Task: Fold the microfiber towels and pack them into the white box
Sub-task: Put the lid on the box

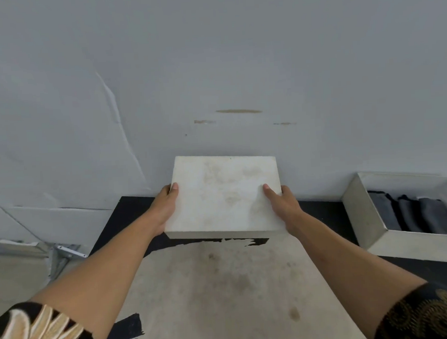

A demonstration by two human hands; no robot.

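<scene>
- You are holding a flat white lid (226,195) at the far edge of the bench (223,286), about in the middle and close to the wall (212,66). I think it is the top of the white box.
- Your left hand (167,206) grips the lid's left side, with the thumb on top. The other fingers are hidden under it.
- Your right hand (281,202) grips the right side the same way, thumb on top.
- The lid's near edge looks lifted off the bench. I cannot tell if its far edge touches the wall.
- The lid looks stiff and light, like thick card. It should not bend. Its top is smooth, so it could slip. Hold it by its two sides, as you do now, and keep it flat.
- The white box (362,214) sits at the far right corner of the bench, well apart from the lid. It is open on top, and its right end runs out of view.
- Dark grey towels (413,211) stand folded side by side in the box. They are soft and squash easily. They seem to sit below the rim, so the lid should fit over them.
- I see nothing on the bench between the lid and the box. The box walls are tall, so lift the lid above the rim first.
- The wall is close behind, so a lid corner could bump it.
- A metal bracket (66,251) lies past the left edge of the bench, out of your way.
</scene>
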